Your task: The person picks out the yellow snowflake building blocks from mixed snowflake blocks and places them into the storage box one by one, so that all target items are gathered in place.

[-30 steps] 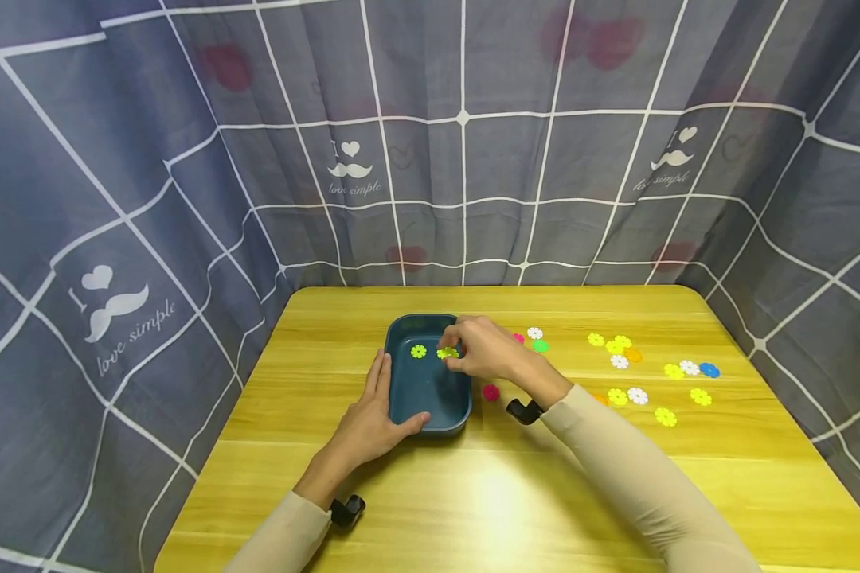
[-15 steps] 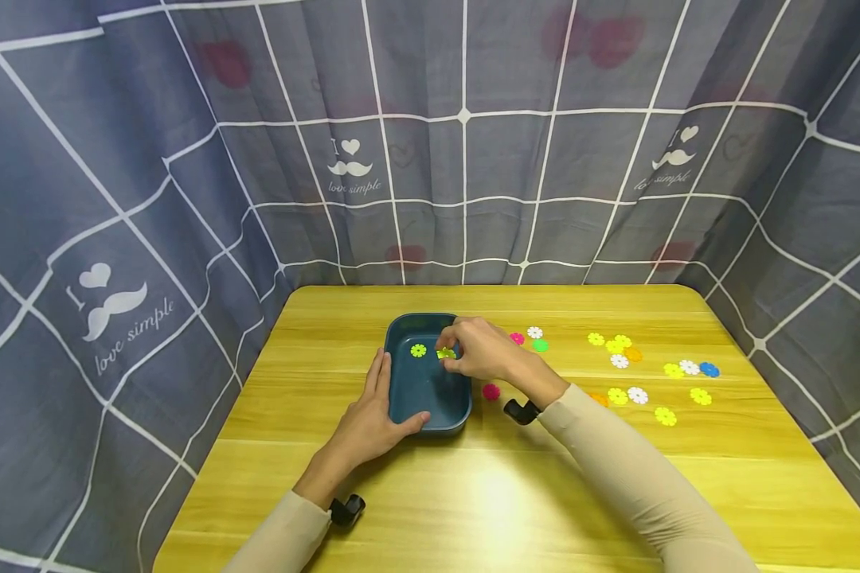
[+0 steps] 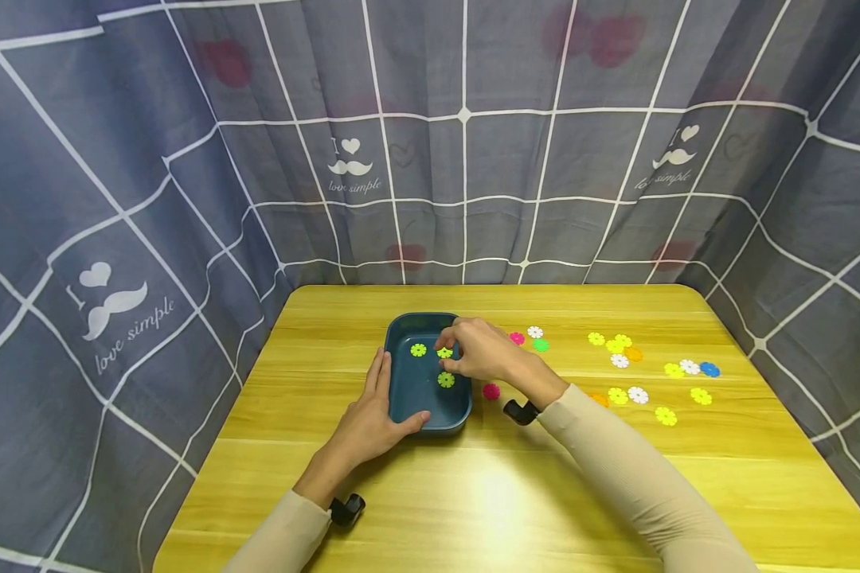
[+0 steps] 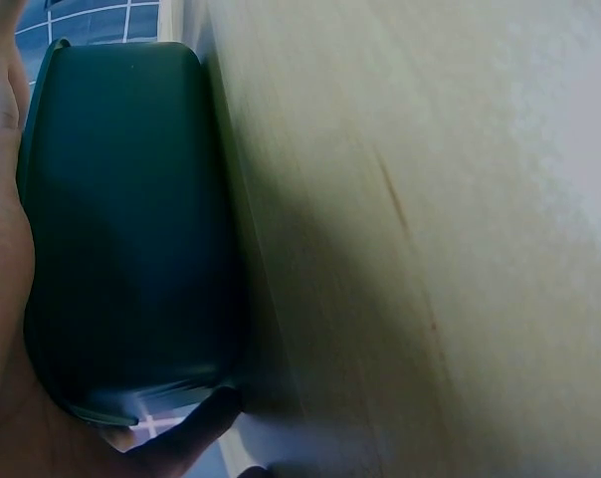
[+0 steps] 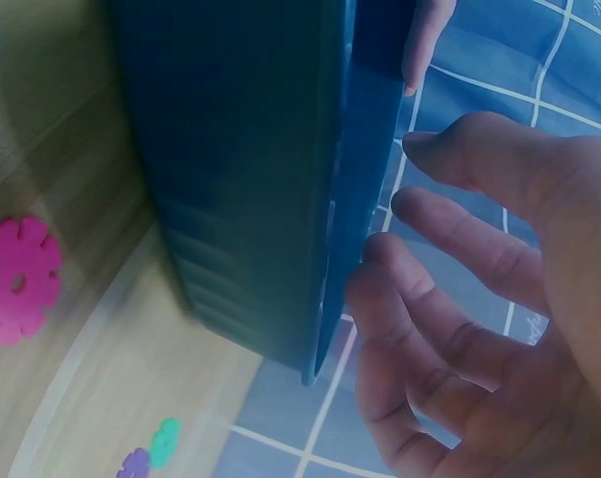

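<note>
A dark blue rectangular tray [image 3: 426,406] lies on the table, with three yellow-green flower-shaped discs inside. One disc [image 3: 419,350] is at the left, and another disc [image 3: 446,380] shows just below the right thumb. The third disc [image 3: 445,352] appears between the thumb and fingertips of my right hand [image 3: 476,350], which hovers over the tray's right side. In the right wrist view, thumb and fingers are spread apart, with nothing held between them. My left hand [image 3: 373,426] rests against the tray's left side, fingers straight along it and thumb at the near rim.
Right of the tray lie a red disc [image 3: 490,391], a pink disc [image 3: 517,338], a white disc [image 3: 535,332] and a green disc [image 3: 541,345]. Several yellow, white, orange and blue discs are scattered farther right on the wooden table [image 3: 545,509]. A grey checked curtain [image 3: 430,199] surrounds it.
My right thumb and fingers have parted, letting go of a yellow-green disc. A disc now shows lower in the tray, below the thumb. My left hand has stayed put.
</note>
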{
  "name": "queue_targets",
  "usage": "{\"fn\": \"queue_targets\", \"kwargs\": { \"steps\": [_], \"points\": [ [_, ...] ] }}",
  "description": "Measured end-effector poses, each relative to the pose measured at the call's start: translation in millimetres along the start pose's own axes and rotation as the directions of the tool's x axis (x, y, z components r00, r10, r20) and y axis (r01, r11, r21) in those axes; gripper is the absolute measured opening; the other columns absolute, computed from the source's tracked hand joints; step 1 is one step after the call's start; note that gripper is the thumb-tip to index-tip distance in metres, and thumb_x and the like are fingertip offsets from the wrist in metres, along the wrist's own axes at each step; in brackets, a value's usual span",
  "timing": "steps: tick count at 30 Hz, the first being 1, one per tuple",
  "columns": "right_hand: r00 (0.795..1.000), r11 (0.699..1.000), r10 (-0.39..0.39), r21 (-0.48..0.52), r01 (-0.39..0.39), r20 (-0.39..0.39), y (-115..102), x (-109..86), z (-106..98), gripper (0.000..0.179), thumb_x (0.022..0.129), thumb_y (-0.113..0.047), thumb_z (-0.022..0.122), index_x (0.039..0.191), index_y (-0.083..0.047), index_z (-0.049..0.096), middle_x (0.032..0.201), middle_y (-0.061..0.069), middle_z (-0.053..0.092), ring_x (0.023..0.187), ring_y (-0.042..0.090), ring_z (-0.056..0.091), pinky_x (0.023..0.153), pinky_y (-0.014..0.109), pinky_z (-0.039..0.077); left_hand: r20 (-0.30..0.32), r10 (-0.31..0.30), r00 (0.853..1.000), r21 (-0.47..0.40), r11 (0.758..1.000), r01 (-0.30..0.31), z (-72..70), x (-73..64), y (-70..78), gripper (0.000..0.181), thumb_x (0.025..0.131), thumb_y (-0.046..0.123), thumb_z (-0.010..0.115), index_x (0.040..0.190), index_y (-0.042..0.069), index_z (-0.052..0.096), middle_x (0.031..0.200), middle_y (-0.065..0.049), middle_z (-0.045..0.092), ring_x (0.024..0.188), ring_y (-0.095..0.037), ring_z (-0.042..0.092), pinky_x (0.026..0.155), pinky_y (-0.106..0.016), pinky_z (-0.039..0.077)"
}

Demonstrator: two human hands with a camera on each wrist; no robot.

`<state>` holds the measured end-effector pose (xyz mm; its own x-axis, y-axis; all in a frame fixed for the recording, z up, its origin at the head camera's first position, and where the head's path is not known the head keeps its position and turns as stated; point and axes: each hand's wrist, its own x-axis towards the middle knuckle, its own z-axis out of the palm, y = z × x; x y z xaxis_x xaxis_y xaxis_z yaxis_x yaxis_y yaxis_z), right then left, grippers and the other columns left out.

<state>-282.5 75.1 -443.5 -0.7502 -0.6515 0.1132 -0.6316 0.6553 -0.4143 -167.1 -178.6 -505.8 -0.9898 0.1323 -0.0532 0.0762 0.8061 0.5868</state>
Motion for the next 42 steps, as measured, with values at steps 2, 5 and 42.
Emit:
{"fn": "queue_targets", "kwargs": {
  "steps": [2,5,42],
  "points": [
    [1.000,1.000,0.003,-0.006,-0.003,-0.004,0.4,-0.5,0.4,0.029,0.103,-0.025,0.092,0.129,-0.013,0.089,0.120,0.011,0.080,0.090,0.016,0.069,0.081,0.030,0.063,-0.001,-0.001,1.000,0.001,1.000,0.001,-0.2,0.0,0.3,0.135,0.100,0.069,0.084,0.189,0.013,0.000,0.200,-0.006,-0.006,0.157,-0.056,0.061,0.115,-0.070,0.062],
    [1.000,1.000,0.000,-0.013,0.000,-0.008,0.6,-1.1,0.5,0.029,0.102,-0.025,0.092,0.129,-0.013,0.090,0.119,0.010,0.081,0.091,0.016,0.069,0.081,0.032,0.063,-0.001,0.000,1.000,0.001,1.000,0.000,-0.6,-0.6,0.7,0.135,0.100,0.069,0.084,0.189,0.012,0.000,0.200,-0.005,-0.008,0.155,-0.055,0.062,0.112,-0.068,0.063],
    [0.998,0.999,0.033,0.020,-0.032,-0.058,17.0,-24.0,-3.6,0.026,0.105,-0.026,0.089,0.127,-0.013,0.088,0.121,0.007,0.082,0.083,0.013,0.066,0.073,0.027,0.058,0.000,-0.002,1.000,0.023,1.000,0.002,0.1,-0.2,1.0,0.136,0.099,0.074,0.082,0.189,0.014,-0.001,0.200,-0.007,-0.006,0.158,-0.055,0.060,0.115,-0.070,0.061]
  ]
}}
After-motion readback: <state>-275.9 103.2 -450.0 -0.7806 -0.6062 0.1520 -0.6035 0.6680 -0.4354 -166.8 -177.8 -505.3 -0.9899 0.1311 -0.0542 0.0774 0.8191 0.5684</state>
